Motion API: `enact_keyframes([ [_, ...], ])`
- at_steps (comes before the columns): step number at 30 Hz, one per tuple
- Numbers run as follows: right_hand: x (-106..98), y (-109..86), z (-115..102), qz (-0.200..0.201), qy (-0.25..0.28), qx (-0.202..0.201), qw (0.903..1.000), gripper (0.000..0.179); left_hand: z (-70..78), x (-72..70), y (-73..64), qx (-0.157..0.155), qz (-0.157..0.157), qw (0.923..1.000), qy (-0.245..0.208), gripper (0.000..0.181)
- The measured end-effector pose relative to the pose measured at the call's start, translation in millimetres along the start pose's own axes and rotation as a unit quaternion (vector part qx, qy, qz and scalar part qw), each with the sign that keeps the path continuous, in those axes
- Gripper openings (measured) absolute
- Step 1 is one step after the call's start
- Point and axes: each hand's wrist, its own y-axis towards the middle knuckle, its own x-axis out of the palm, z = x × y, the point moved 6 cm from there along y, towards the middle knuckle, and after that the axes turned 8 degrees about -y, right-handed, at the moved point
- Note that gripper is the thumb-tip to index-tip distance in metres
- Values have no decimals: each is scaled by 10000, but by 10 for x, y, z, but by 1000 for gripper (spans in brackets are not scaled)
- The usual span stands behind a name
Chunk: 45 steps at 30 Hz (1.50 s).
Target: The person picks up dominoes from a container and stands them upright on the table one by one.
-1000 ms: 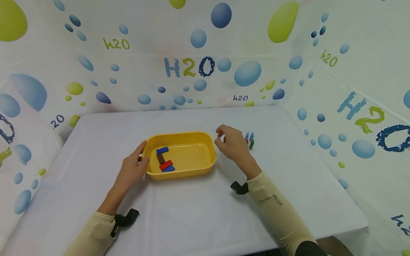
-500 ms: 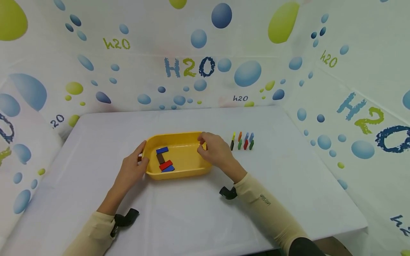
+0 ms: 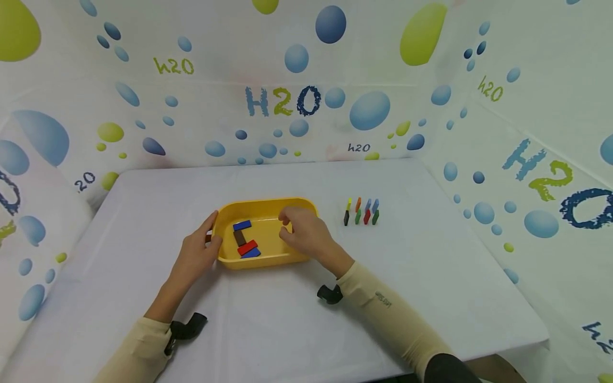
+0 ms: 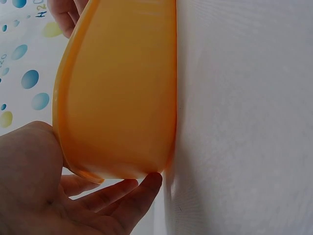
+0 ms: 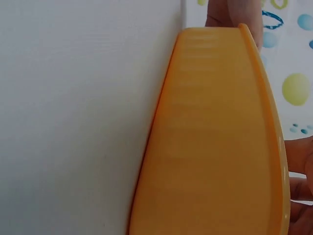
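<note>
My left hand (image 3: 197, 251) grips the left end of a yellow plastic tray (image 3: 268, 259), thumb at its rim; in the left wrist view its fingers (image 4: 139, 198) touch the outer end wall. Inside the tray, toward the left, lie a blue block (image 3: 242, 225), a brown block (image 3: 239, 238), a red block (image 3: 247, 247) and another blue block (image 3: 251, 254). Over the tray's right half is my right hand (image 3: 306, 234), fingers loosely bent, a gap showing between thumb and forefinger. No block is visible in it. The tray wall partly hides its fingers (image 5: 297, 155) in the right wrist view.
Several small coloured blocks stand upright in two rows right of the tray, among them a black block (image 3: 346, 217), a red block (image 3: 366, 216) and an orange block (image 3: 358, 204). A white cloth covers the table (image 3: 268, 324). Printed sheets (image 3: 215, 101) hang behind and at both sides.
My right hand has moved left from beside the standing blocks, across the tray's right rim and over its inside. The standing blocks it covered now show. My left hand and the tray stay put.
</note>
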Motion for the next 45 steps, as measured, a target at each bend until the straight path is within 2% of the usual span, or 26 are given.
enact_keyframes([
  [10, 144, 115, -110, -200, -152, -35, 9997, 24, 10, -4, 0, -31, -34, 10000, -25, 65],
  [15, 222, 144, -143, -450, -35, 108, 9989, 25, 7, -3, -6, -55, -27, 10000, -17, 65],
  [24, 337, 183, -207, -728, 191, -22, 9972, 25, -3, 3, -6, -18, -13, 10000, -2, 65],
  [31, 390, 243, -268, -1057, 183, 147, 9941, 25, 8, -5, -2, -46, -20, 10000, -6, 65],
  [38, 497, 306, -275, -1237, 387, 146, 9915, 24, 10, -9, -7, -34, -39, 10000, 35, 65],
  [45, 575, 364, -275, -1444, 307, 112, 9890, 29, 13, -3, -7, -35, -50, 10000, 25, 65],
])
